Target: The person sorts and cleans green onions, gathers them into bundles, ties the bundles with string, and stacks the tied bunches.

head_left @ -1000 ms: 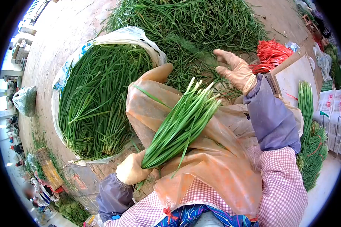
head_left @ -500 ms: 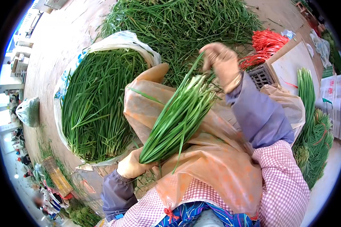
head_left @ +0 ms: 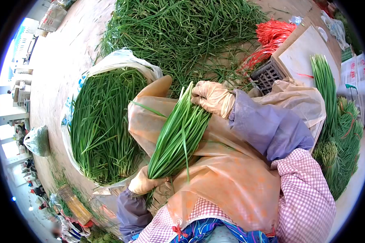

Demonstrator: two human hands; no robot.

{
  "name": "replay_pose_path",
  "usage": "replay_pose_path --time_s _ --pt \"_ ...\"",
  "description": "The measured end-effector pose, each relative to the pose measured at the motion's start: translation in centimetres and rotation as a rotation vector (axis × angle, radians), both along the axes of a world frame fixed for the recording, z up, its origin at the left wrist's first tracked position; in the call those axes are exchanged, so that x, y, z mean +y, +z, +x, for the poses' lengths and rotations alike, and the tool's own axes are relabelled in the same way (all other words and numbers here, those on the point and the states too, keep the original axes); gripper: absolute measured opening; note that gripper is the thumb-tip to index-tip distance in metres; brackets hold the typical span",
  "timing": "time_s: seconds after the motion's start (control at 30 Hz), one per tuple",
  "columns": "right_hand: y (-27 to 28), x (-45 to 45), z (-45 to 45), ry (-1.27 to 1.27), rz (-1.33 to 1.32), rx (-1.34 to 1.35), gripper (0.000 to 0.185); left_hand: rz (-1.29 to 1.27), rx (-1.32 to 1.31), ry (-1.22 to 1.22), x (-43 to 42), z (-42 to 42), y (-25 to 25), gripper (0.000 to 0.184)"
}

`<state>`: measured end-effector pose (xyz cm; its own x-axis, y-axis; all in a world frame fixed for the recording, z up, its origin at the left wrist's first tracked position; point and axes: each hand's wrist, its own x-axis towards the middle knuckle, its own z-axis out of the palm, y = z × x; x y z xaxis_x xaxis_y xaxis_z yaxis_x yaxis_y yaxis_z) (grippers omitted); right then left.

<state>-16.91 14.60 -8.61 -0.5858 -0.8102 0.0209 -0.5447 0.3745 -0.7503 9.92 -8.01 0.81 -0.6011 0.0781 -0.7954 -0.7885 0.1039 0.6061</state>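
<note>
A bunch of garlic chives (head_left: 176, 137) slants across my lap, pale stem ends up and leaf tips down. My left hand (head_left: 143, 182), gloved in tan, is closed round the leaf end. At the stem end my right hand (head_left: 213, 98), in the same kind of glove, is curled against the stalks with its fingers bent round them. Under the bunch spreads a translucent orange apron (head_left: 227, 174). To the left stands an open plastic bag (head_left: 154, 69) packed with more garlic chives (head_left: 105, 125).
Loose green leaves (head_left: 182, 32) are heaped on the floor ahead. Red ties (head_left: 273, 34) lie beside a black crate (head_left: 267, 77) and a white board (head_left: 308, 56). Tied chive bundles (head_left: 344, 141) are stacked at my right. A yellow crate (head_left: 75, 204) is at lower left, people beyond.
My right hand has come down and left from above the bunch onto its stem ends. The long blade it was pulling upward no longer stretches out. My left hand keeps its hold.
</note>
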Motion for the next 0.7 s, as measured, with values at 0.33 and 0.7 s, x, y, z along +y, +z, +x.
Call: replay_pose_path --time_s 0.33,0.7 --pt "-3.1 5.7 -6.8 -0.643 -0.103 0.076 0.014 0.136 -0.028 0.180 0.6 0.2 0.3 0.021" --pt "1.4 -1.5 -0.9 0.383 0.115 -0.284 0.040 -0.001 -0.027 0.019 0.6 -1.0 1.4 0.020"
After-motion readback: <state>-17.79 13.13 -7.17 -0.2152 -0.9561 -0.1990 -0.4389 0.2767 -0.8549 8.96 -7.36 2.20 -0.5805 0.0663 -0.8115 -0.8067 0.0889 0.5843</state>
